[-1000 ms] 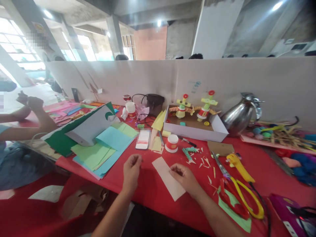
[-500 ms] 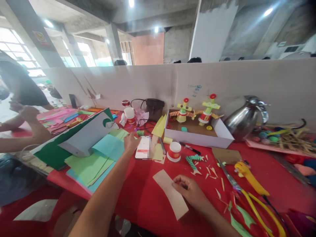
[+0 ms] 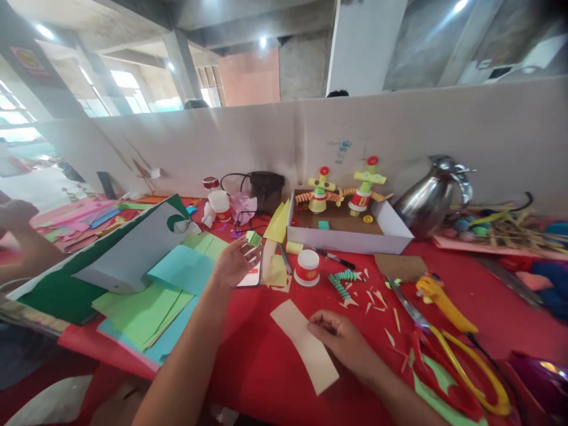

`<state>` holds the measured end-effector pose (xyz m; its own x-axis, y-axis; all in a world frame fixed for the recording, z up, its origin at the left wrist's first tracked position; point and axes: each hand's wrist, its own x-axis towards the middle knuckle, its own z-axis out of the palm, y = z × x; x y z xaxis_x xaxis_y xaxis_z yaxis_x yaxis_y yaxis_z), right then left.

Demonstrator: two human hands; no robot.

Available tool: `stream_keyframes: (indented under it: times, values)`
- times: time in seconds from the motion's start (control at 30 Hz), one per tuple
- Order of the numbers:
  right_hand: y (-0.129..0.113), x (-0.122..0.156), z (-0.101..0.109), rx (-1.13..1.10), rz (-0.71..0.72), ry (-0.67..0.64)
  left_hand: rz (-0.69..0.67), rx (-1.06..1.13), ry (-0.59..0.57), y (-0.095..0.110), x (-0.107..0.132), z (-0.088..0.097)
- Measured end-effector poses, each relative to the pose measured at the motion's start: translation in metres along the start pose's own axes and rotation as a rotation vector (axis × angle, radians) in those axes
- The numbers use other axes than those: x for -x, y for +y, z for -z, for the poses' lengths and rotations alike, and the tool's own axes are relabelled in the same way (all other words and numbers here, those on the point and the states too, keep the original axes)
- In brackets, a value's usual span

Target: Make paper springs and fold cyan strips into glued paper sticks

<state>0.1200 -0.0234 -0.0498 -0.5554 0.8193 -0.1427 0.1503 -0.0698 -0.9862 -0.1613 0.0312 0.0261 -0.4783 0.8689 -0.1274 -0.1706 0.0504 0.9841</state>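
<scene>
My left hand (image 3: 233, 260) reaches out over a phone (image 3: 251, 276) lying on the red table, fingers spread and open, covering most of the phone. Just beyond its fingertips lies a small green folded-paper spring (image 3: 254, 238). My right hand (image 3: 339, 338) rests nearer me, fingers curled down on the edge of a beige paper strip (image 3: 302, 343) that lies flat on the red cloth. A small white pot with a red label (image 3: 307, 268) stands between the two hands, further back.
Stacked green and blue paper sheets (image 3: 168, 284) lie left. A white box (image 3: 350, 239) holds two paper figures (image 3: 341, 192). A metal jug (image 3: 428, 195), yellow-handled scissors (image 3: 461, 367), a yellow cutter (image 3: 441, 302) and paper scraps (image 3: 373, 299) lie right. Another person's arm (image 3: 22, 236) is at far left.
My left hand went from near the strip out to the phone and now lies spread over it. The right hand stayed on the strip. The view swung slightly left.
</scene>
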Motion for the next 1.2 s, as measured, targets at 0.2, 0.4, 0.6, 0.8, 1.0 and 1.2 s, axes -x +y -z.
stream_keyframes:
  times: [0.2,0.4,0.6,0.8,1.0,1.2]
  values:
    - [0.004,0.001,0.005,0.042,0.024,0.11,0.473,0.705,-0.4,-0.01,0.059,-0.023]
    - [-0.018,0.0,0.011,0.343,0.32,0.461,0.361,0.575,-0.511,-0.02,0.07,-0.052]
    - [-0.054,-0.013,0.013,0.168,0.494,0.525,0.044,0.298,-0.649,-0.041,0.083,-0.081]
    - [-0.037,-0.018,0.019,-0.096,0.334,0.412,-0.102,0.005,-0.53,-0.051,0.086,-0.077]
    - [-0.037,-0.019,0.021,-0.24,0.291,0.413,-0.125,-0.022,-0.496,-0.05,0.087,-0.074]
    - [-0.039,-0.026,0.018,-0.359,0.29,0.341,-0.075,-0.064,-0.547,-0.043,0.084,-0.079]
